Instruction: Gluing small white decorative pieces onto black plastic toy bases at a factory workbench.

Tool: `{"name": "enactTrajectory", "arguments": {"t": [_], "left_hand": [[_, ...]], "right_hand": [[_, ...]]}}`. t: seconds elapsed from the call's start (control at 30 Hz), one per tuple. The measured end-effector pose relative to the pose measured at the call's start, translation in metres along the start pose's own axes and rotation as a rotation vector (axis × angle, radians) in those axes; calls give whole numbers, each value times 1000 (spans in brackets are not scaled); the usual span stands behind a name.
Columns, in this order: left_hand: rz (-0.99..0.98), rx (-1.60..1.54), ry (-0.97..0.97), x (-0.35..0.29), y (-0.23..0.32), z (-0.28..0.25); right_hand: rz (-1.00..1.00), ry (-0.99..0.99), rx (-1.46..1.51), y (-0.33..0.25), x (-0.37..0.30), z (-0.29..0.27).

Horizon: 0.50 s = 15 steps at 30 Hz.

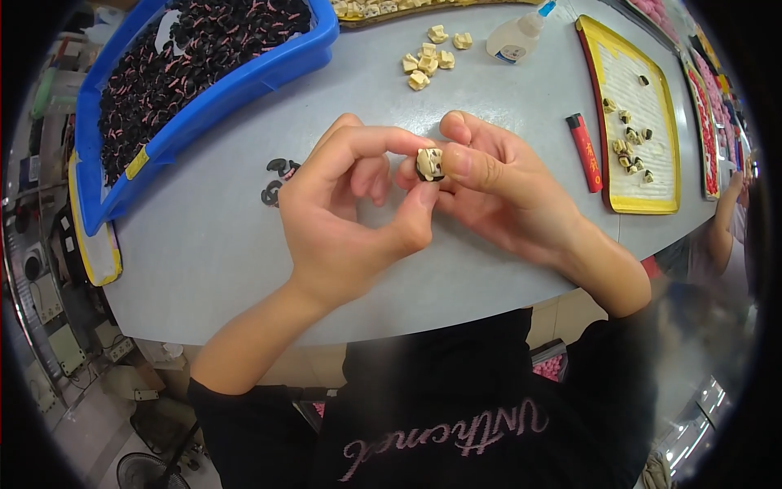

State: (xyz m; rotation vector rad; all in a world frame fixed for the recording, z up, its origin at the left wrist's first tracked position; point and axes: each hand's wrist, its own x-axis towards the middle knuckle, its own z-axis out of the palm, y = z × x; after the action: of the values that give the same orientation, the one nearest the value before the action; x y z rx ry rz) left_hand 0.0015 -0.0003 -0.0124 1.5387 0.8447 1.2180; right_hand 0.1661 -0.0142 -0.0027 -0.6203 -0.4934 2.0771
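Over the middle of the grey table, my left hand (330, 216) and my right hand (517, 183) meet around a small cream doll-head piece (428, 161) with dark marks and a black part at its lower edge. Left thumb and index finger pinch it from below and above. The right thumb presses its right side, with the other right fingers behind it, partly hidden. Just left of my left hand lie a few loose black pieces (271, 194), one with a pink strip. Beyond my hands sits a loose group of cream pieces (428, 61).
A blue bin (319, 53) full of black-and-pink pieces stands at far left. A clear squeeze bottle (515, 41) with a blue tip is at the back. To the right, a red-and-black stick (584, 153) lies beside a yellow-rimmed tray (664, 187) holding several cream-and-black pieces.
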Motion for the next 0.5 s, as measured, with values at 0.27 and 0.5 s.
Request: {"name": "enactTrajectory", "arguments": {"t": [0.27,0.5], "left_hand": [[-99,-126,-37,0,3,-1],[-136,-95,-89,-4,8,-1]], "right_hand": [[28,8,39,-2,0,1],[51,34,-28,-4,1,3]]}}
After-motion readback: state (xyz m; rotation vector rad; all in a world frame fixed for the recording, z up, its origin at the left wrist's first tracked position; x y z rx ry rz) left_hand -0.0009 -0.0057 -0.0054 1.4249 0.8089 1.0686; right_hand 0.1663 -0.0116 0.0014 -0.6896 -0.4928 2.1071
